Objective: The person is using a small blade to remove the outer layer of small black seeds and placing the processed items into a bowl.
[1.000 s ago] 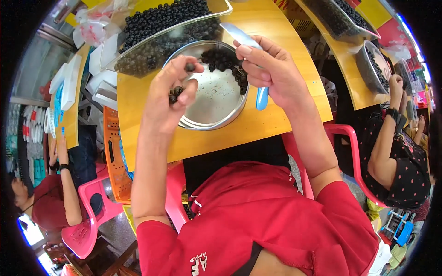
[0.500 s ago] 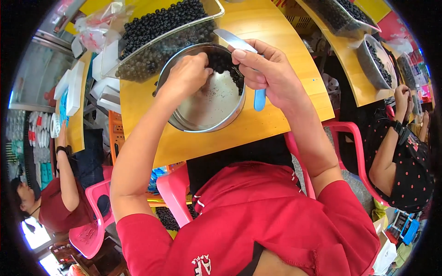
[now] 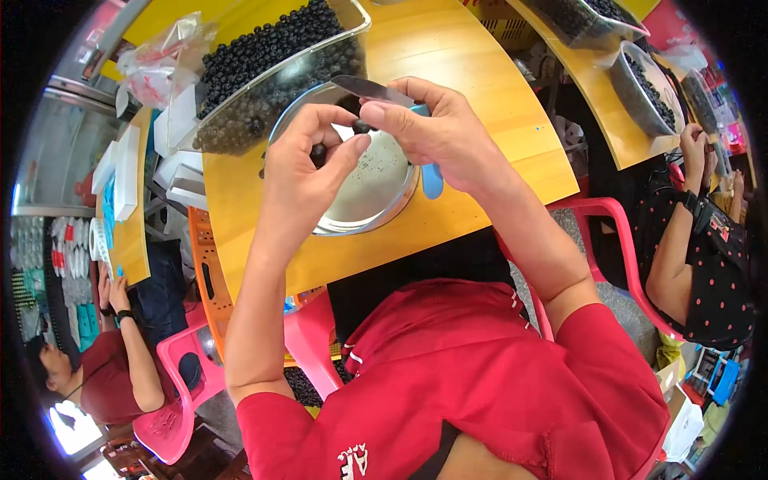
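My left hand (image 3: 300, 164) is over a round metal pan, holding a small dark round ball (image 3: 362, 127), bead- or berry-like, between forefinger and thumb. A second dark ball (image 3: 318, 154) sits in the curl of its fingers. My right hand (image 3: 436, 128) grips a knife by its blue handle (image 3: 432, 181). The knife's blade (image 3: 372, 90) points left above the pan, and my right thumb is close against the first ball. The metal pan (image 3: 376, 219) has a pale bottom with dark specks; my hands hide much of its far side, where some dark balls show.
Beyond the pan stands a clear plastic bin (image 3: 280, 76) heaped with dark balls, on a yellow wooden table (image 3: 472, 48). At the right, another person's hands (image 3: 698, 152) are near a second metal pan (image 3: 640, 100). A person in dark red (image 3: 120, 376) sits at the left.
My left hand has risen out of the pan with dark balls in it and come to my right hand. The knife has tipped and shifted left, toward the left hand.
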Tool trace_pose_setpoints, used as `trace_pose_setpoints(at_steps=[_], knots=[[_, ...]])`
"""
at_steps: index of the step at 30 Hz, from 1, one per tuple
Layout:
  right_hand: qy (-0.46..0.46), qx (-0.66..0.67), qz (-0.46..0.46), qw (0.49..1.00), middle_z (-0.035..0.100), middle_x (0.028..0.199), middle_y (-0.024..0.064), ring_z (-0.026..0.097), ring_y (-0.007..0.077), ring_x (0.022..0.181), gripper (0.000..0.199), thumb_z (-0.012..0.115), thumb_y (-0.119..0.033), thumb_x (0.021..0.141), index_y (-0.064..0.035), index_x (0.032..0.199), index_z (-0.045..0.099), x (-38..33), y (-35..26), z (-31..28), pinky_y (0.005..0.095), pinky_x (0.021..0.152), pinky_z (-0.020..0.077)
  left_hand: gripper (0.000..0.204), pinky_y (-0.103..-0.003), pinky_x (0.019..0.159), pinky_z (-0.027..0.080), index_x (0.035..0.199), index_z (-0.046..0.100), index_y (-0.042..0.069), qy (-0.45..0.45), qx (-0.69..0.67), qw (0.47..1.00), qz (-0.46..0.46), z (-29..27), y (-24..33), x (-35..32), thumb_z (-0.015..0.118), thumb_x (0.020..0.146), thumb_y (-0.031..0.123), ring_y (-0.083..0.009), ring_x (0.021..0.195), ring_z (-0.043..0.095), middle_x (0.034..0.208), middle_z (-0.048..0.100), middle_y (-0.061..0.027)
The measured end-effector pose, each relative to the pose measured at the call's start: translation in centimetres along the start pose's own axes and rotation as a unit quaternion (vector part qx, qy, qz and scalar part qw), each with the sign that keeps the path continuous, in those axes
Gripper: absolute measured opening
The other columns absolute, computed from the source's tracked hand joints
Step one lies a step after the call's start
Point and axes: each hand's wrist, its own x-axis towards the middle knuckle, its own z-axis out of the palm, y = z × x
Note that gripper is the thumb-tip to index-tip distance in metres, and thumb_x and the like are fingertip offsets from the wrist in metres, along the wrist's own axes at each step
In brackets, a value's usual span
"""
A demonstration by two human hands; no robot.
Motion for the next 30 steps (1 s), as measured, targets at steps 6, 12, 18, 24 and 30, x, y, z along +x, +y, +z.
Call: trace_pose_setpoints(at_steps=[6, 12, 18, 24, 30], knots=[[-0.021, -0.012, -0.012, 1.0, 0.044, 0.061, -0.0096, 0.032, -0.0011, 0.049, 0.026, 0.072, -0.02, 0.084, -0.004, 0.103, 0.064, -0.3, 0.2, 0.6, 0.0181, 0.044, 0.02, 0.019, -0.02, 0.049, 0.029, 0.099, 0.058, 0.003, 0.053, -0.009, 0.997, 0.06, 0.6, 0.1, -0.9, 0.069, 0.083, 0.003, -0.0026, 0.055, 0.036, 0.06, 0.042, 0.0055], [-0.067, 0.093, 0.058, 0.992, 0.046, 0.062, -0.0087, 0.033, -0.0007, 0.049, 0.018, 0.068, -0.015, 0.087, -0.0037, 0.1, 0.065, -0.1, 0.5, 0.3, 0.0171, 0.043, 0.0225, 0.02, -0.02, 0.049, 0.028, 0.099, 0.06, 0.004, 0.085, 0.025, 0.991, 0.101, 0.5, -0.4, -1.7, 0.068, 0.082, -0.001, -0.0029, 0.055, 0.034, 0.06, 0.039, 0.0058], [-0.092, 0.127, 0.066, 0.985, 0.047, 0.066, -0.0081, 0.034, -0.0014, 0.05, 0.017, 0.067, -0.014, 0.088, -0.003, 0.102, 0.065, 0.1, 0.5, 0.6, 0.0162, 0.043, 0.0243, 0.023, -0.02, 0.05, 0.028, 0.102, 0.058, 0.005, 0.1, -0.035, 0.988, 0.116, 1.0, -0.9, -2.2, 0.068, 0.082, -0.002, -0.0024, 0.056, 0.035, 0.061, 0.04, 0.0063], [-0.06, 0.117, 0.04, 0.99, 0.047, 0.066, -0.0082, 0.034, -0.0016, 0.05, 0.019, 0.068, -0.015, 0.088, -0.0029, 0.101, 0.064, 0.3, 0.7, 1.2, 0.016, 0.043, 0.0243, 0.025, -0.016, 0.052, 0.027, 0.108, 0.056, 0.004, 0.097, -0.082, 0.99, 0.064, 1.4, -0.2, -2.4, 0.066, 0.086, 0.002, -0.0005, 0.059, 0.039, 0.07, 0.048, 0.0059], [-0.025, 0.074, 0.005, 0.997, 0.046, 0.065, -0.0088, 0.033, -0.0019, 0.049, 0.023, 0.069, -0.019, 0.087, -0.0036, 0.103, 0.063, 0.2, 0.4, 2.0, 0.0163, 0.043, 0.0239, 0.024, -0.016, 0.048, 0.028, 0.105, 0.056, 0.003, 0.101, -0.24, 0.965, -0.039, 1.8, 0.4, -2.1, 0.069, 0.084, 0.005, 0.0001, 0.055, 0.04, 0.066, 0.05, 0.0054]])
